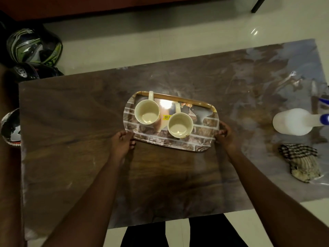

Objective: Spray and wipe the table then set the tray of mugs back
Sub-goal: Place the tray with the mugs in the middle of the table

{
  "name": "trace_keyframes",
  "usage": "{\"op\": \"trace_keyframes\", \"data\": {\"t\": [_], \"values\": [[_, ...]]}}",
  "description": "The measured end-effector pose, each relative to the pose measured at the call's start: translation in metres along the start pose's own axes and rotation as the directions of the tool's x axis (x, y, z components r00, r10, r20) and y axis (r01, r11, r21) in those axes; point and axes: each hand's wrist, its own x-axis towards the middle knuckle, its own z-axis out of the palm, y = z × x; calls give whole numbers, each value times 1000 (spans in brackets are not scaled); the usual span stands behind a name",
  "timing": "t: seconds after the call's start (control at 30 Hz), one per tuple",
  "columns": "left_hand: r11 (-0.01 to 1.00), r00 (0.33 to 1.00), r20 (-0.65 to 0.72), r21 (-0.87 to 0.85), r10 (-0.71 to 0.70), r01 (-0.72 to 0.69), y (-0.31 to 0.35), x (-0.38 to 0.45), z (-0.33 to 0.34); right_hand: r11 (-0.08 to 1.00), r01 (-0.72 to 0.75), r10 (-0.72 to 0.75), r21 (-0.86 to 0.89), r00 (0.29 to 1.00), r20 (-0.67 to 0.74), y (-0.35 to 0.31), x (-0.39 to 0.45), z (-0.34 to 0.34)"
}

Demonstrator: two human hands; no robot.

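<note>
The left hand [122, 139] grips the tray's [178, 142] left end, fingers curled on its rim. The tray sits mid-table [71, 122], carrying two mugs [147, 112] side by side. The right hand [225, 134] grips its right end. Near the right edge lie a bottle [293, 121] and cloth [300, 161].

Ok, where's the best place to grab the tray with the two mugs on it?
Grip the tray by its two short ends, coming in from both sides, as the left hand and right hand do. It is long and flat with a raised rim, and the mugs stand upright, so it likely needs keeping level.
</note>
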Motion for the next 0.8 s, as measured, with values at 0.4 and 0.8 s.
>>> {"op": "trace_keyframes", "data": {"t": [0.4,0.8], "values": [[992,993,-15,-60,-116,115,-57,-56,10,995,54,-61,81,995,85,-1,-11,-22],[988,989,-18,-46,-149,148,-61,-68,10,988,151,-148,-32,986,79,-3,-15,-25]]}}
